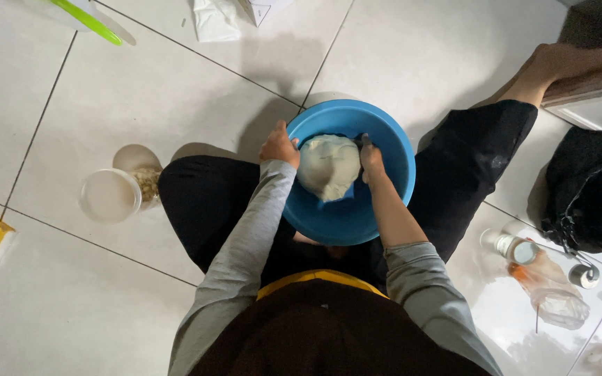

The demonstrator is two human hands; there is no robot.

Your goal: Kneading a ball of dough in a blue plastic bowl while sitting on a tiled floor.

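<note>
Between my knees on the floor, my left hand (279,146) grips the blue bowl's (346,216) rim to steady it while my right hand (371,159), fingers curled, presses into the dough (327,166).

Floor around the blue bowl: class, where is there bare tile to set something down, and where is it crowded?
Bare tile lies beyond the bowl, up to the white bag, and left, around the plastic jar. The right is crowded: a bottle and black bag. Both hands, left and right, occupy the bowl.
</note>
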